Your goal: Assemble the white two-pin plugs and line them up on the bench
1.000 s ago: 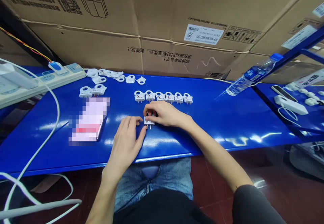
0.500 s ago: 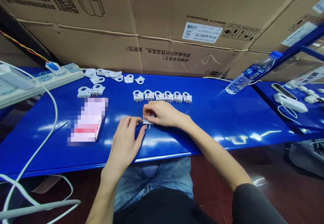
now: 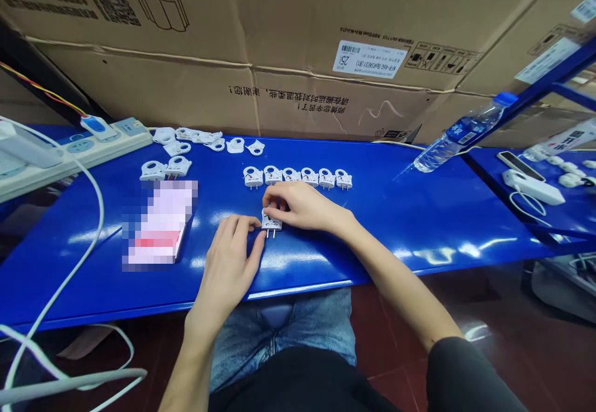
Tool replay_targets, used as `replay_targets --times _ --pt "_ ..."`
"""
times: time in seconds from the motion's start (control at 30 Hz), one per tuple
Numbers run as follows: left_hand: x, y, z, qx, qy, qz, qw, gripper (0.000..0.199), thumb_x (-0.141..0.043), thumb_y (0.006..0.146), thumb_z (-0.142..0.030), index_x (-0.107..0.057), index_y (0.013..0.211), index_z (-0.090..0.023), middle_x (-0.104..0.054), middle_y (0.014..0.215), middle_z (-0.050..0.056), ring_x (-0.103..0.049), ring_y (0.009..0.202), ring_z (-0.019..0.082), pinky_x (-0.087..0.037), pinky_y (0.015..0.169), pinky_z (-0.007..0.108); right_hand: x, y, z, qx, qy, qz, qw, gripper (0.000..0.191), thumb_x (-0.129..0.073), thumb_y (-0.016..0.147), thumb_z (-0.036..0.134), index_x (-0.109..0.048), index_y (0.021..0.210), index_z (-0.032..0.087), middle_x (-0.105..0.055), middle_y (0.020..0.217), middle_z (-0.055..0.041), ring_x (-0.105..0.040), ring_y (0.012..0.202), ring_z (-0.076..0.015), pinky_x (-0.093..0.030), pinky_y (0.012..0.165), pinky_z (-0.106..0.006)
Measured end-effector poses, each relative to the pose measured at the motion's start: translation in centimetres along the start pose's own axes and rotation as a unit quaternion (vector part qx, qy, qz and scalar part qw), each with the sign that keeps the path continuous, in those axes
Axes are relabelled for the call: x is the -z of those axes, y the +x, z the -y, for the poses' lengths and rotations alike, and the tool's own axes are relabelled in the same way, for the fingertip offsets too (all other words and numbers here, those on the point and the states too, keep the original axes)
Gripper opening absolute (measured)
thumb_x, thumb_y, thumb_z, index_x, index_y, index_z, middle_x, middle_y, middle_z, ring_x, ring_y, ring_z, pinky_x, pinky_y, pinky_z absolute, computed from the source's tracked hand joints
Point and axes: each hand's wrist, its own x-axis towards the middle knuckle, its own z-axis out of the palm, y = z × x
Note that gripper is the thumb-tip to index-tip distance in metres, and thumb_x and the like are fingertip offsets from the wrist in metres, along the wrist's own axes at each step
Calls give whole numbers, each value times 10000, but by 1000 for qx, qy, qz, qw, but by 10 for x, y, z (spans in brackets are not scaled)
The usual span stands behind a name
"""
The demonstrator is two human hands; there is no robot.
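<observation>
1 blue table [image 3: 419,238] bears 6 white plugs [image 3: 292,177] in a far row; 1 more plug [image 3: 270,222] sits nearer, pins toward the near edge. Right hand [image 3: 305,206]: fingers curled over its body, apparently gripping. Left hand [image 3: 226,269]: fingers loosely open, just beside it, holding nothing. Likely light, stiff plastic; take hold by body, not pins.

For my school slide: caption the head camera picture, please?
Right hand holds a white two-pin plug beside the left hand on a blue table.

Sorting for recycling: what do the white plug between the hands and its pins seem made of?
The white plug body looks like moulded plastic, going by its smooth even surface. Its two pins look like bare metal from their sheen; too small to tell which.
</observation>
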Motion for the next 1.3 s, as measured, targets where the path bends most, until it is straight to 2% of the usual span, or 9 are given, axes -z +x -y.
replay_targets --times 0.13,0.23,0.4,0.53,0.7,0.83,0.93,1.07,1.3 --pt "1 0 -1 -4 -14 -2 1000 281 -456 1065 -365 -606 1246 -213 -630 1087 94 -618 1045 268 -535 914 450 8 -3 -3 0 0 -16 1000 109 -649 998 262 -682 1081 200 -720 979 -25 -634 872 -171 -455 797 -285" --pt "2 0 -2 -30 -12 0 999 341 -462 1070 -360 -633 1341 -243 -619 1124 98 -607 1083 264 -531 960 459 11 -4 -5 -9 -21 -37 999 130 -618 1011 242 -684 1112 193 -731 1000 -29 -650 888 -174 -456 802 -286" --pt "2 -1 -2 -64 25 -31 997 297 -489 1065 -359 -745 1191 -277 -626 1005 79 -596 1009 253 -526 934 445 15 -5 -8 -63 -113 -77 989 181 -557 1039 230 -687 1163 209 -734 1068 -56 -662 972 -205 -444 819 -306" --pt "2 -4 -1 -20 83 -96 992 284 -513 1050 -360 -773 1129 -276 -654 987 91 -605 980 283 -498 893 461 16 -5 -9 -79 -170 -73 980 189 -543 1050 248 -687 1164 207 -727 1053 -65 -666 971 -220 -438 778 -311" --pt "1 -5 0 45 136 -105 984 369 -472 1054 -364 -685 1332 -249 -672 1161 125 -590 1095 348 -487 945 522 16 -4 -5 -82 -176 -63 979 176 -546 1053 249 -681 1156 205 -729 1093 -78 -671 1016 -223 -438 777 -300" --pt "0 -5 -5 76 136 -118 981 485 -482 1042 -393 -568 1474 -190 -605 1355 202 -546 1234 418 -481 1000 581 16 -5 -5 -80 -177 -64 979 173 -541 1057 258 -677 1155 212 -727 1095 -71 -674 1007 -225 -435 771 -305" --pt "-1 -6 -7 62 138 -115 982 507 -468 1050 -390 -521 1514 -193 -576 1416 207 -540 1269 415 -482 1019 580 16 -5 -5 -82 -183 -67 977 177 -542 1057 267 -677 1158 212 -726 1088 -75 -674 999 -229 -435 764 -308" --pt "-3 -6 -8 13 146 -71 987 475 -447 1060 -379 -525 1498 -210 -615 1407 180 -566 1263 395 -493 997 548 14 -4 -5 -72 -182 -62 979 184 -532 1053 238 -677 1160 203 -728 1108 -81 -667 1019 -229 -446 802 -309" --pt "-4 -5 -7 33 155 -67 985 526 -426 1066 -418 -490 1520 -160 -600 1411 217 -586 1239 401 -498 962 535 10 -2 -3 -50 -186 -46 980 202 -525 1056 230 -673 1188 191 -725 1161 -94 -652 1019 -230 -449 857 -326"
